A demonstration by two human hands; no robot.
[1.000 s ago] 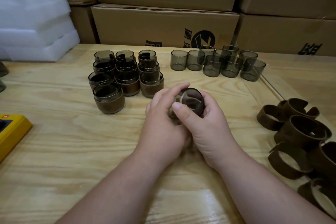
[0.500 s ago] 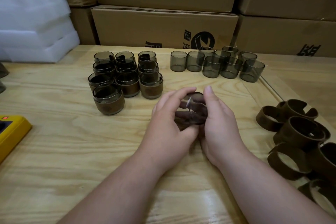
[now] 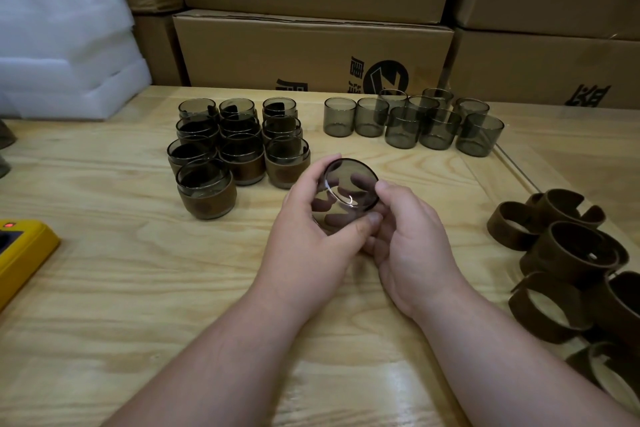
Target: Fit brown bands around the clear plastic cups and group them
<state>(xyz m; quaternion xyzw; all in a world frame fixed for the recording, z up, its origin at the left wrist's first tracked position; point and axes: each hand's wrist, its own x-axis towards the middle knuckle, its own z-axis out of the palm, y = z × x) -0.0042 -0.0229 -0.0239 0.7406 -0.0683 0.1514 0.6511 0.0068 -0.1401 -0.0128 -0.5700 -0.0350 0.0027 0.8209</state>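
Cup [image 3: 346, 196] off the table, tipped on its side, its round end toward me. Both hands clamp it: left hand [image 3: 308, 236] wraps the near and left wall, thumb under the rim; right hand [image 3: 412, 246] pinches the right edge. Whether a band is already on it I cannot tell; my fingers hide the wall.

Risks, as I judge them: smooth plastic, so a squeeze while twisting may pop it out toward the banded cups [image 3: 235, 149] just beyond my left knuckles and topple that tight cluster. A band pushed on crooked may bunch or ride up.

Around: bare cups [image 3: 415, 125] further back, right of centre, well apart from the finished group. Loose bands [image 3: 571, 253] heaped at the right edge of the table [image 3: 104, 288]; reaching them means freeing my right hand. Yellow device [image 3: 20, 253] at far left, foam [image 3: 62, 38] and boxes [image 3: 311, 48] behind. Nothing blocks the path to either group.
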